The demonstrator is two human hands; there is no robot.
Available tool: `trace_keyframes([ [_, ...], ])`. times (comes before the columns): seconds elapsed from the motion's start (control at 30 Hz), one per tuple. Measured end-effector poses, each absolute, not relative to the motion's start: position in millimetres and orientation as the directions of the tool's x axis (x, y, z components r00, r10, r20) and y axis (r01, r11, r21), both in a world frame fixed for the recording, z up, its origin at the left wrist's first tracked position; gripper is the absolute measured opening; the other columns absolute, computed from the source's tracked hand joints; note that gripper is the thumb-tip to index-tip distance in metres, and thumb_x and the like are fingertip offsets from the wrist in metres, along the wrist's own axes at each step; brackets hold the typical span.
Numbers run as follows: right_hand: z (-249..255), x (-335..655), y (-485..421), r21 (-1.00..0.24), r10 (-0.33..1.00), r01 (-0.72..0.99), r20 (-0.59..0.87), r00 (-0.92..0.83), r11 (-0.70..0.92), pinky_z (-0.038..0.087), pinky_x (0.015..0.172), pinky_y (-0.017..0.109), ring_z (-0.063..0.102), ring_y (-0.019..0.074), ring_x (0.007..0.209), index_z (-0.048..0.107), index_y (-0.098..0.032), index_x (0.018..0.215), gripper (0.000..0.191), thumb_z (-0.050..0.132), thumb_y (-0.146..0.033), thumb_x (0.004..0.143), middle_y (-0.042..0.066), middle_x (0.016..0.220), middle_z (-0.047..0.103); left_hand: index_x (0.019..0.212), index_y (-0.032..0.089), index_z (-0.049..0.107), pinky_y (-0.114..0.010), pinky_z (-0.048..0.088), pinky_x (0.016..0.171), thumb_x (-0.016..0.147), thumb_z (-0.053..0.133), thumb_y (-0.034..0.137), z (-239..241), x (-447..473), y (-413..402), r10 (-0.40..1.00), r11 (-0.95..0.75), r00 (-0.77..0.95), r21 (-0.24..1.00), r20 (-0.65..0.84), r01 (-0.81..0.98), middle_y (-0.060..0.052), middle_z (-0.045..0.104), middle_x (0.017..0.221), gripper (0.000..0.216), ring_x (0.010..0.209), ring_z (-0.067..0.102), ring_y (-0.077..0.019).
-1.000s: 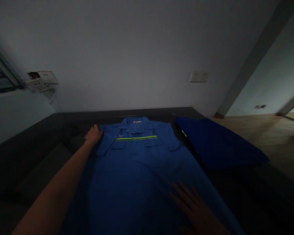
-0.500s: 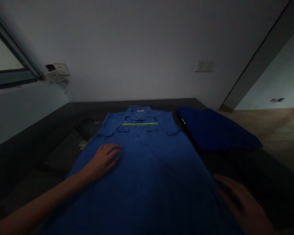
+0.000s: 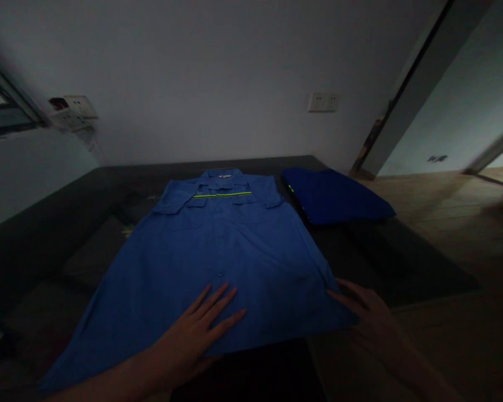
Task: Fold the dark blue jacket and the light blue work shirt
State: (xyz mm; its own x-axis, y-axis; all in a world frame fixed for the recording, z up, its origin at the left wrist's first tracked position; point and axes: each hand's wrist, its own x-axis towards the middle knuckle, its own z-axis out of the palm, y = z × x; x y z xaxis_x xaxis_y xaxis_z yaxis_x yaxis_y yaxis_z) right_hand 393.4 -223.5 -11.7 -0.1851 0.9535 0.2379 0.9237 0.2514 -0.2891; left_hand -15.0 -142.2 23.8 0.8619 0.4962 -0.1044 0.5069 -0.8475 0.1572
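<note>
A blue work shirt [image 3: 209, 245] with a yellow-green reflective stripe across the chest lies face up and spread out on a dark table [image 3: 369, 251]. My left hand [image 3: 197, 332] rests flat on the shirt near its bottom hem, fingers stretched out. My right hand [image 3: 371, 321] is at the shirt's lower right corner, fingers extended and touching the hem edge. Neither hand holds anything that I can see.
A folded dark blue garment [image 3: 335, 195] lies on the table to the right of the shirt's collar. A white wall with sockets [image 3: 322, 102] stands behind the table. Wooden floor [image 3: 452, 223] and a doorway lie to the right. The room is dim.
My left hand has slid from the shirt's left shoulder down to the bottom hem. My right hand has moved to the shirt's lower right corner. The view has pulled back.
</note>
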Motion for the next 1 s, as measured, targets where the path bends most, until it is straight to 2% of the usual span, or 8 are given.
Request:
trace_keyframes([
  [0.07, -17, 396, -221, -0.194, 0.927, 0.926, 0.261, -0.271, 0.325, 0.042, 0.099, 0.049, 0.046, 0.0277, 0.127, 0.050, -0.037, 0.134, 0.053, 0.054, -0.023, 0.083, 0.005, 0.146, 0.042, 0.150, 0.034, 0.009, -0.062, 0.015, 0.112, 0.077, 0.062, 0.013, 26, -15, -144, 0.476, -0.860, 0.869, 0.134, -0.138, 0.493, -0.006, 0.010, 0.158, 0.092, 0.143, 0.011, -0.0339],
  [0.2, -19, 406, -216, -0.101, 0.874, 0.882, 0.226, -0.429, 0.459, 0.046, 0.095, 0.042, 0.047, 0.0232, 0.127, 0.042, -0.036, 0.140, 0.063, 0.050, -0.014, 0.082, 0.001, 0.142, 0.048, 0.149, 0.033, 0.013, -0.063, 0.016, 0.111, 0.079, 0.056, 0.006, 36, -19, -145, 0.431, -0.879, 0.889, 0.149, -0.158, 0.453, -0.006, 0.021, 0.155, 0.087, 0.142, 0.017, -0.0315],
  [0.4, -1, 412, -216, -0.034, 0.801, 0.829, 0.285, -0.527, 0.558, 0.052, 0.089, 0.035, 0.057, 0.0200, 0.117, 0.039, -0.037, 0.141, 0.061, 0.048, -0.017, 0.085, -0.002, 0.135, 0.055, 0.147, 0.036, 0.023, -0.053, 0.019, 0.115, 0.087, 0.048, 0.008, 36, -28, -144, 0.450, -0.845, 0.890, 0.284, -0.078, 0.453, 0.000, 0.032, 0.152, 0.070, 0.140, 0.026, -0.0236],
  [0.6, 10, 419, -218, 0.062, 0.717, 0.813, 0.436, -0.543, 0.579, 0.054, 0.085, 0.030, 0.064, 0.0179, 0.106, 0.035, -0.035, 0.144, 0.056, 0.039, -0.018, 0.091, -0.002, 0.129, 0.060, 0.141, 0.035, 0.038, -0.050, 0.026, 0.114, 0.093, 0.044, 0.015, 34, -20, -149, 0.584, -0.733, 0.812, 0.420, -0.016, 0.535, 0.000, 0.044, 0.145, 0.052, 0.135, 0.037, -0.0208],
  [0.83, -18, 428, -228, 0.188, 0.684, 0.830, 0.487, -0.543, 0.525, 0.055, 0.081, 0.030, 0.067, 0.0189, 0.099, 0.030, -0.035, 0.146, 0.064, 0.036, -0.014, 0.086, -0.003, 0.125, 0.063, 0.144, 0.037, 0.031, -0.056, 0.023, 0.113, 0.091, 0.050, 0.016, 24, -17, -161, 0.552, -0.789, 0.834, 0.312, -0.015, 0.529, -0.002, 0.034, 0.151, 0.060, 0.140, 0.028, -0.0254],
  [0.9, -32, 433, -233, 0.187, 0.696, 0.833, 0.471, -0.541, 0.521, 0.055, 0.082, 0.031, 0.066, 0.0211, 0.102, 0.030, -0.035, 0.146, 0.063, 0.041, -0.021, 0.086, -0.002, 0.127, 0.062, 0.145, 0.036, 0.028, -0.056, 0.021, 0.113, 0.090, 0.053, 0.018, 25, -20, -165, 0.541, -0.797, 0.840, 0.298, -0.035, 0.526, -0.003, 0.030, 0.153, 0.063, 0.140, 0.026, -0.0270],
  [1.0, -43, 444, -236, 0.126, 0.742, 0.852, 0.439, -0.507, 0.507, 0.055, 0.084, 0.037, 0.062, 0.0265, 0.109, 0.030, -0.035, 0.146, 0.064, 0.050, -0.037, 0.086, 0.002, 0.133, 0.057, 0.147, 0.034, 0.024, -0.053, 0.021, 0.114, 0.090, 0.055, 0.029, 36, -30, -167, 0.517, -0.793, 0.855, 0.353, -0.041, 0.497, -0.005, 0.024, 0.155, 0.066, 0.141, 0.023, -0.0273],
])
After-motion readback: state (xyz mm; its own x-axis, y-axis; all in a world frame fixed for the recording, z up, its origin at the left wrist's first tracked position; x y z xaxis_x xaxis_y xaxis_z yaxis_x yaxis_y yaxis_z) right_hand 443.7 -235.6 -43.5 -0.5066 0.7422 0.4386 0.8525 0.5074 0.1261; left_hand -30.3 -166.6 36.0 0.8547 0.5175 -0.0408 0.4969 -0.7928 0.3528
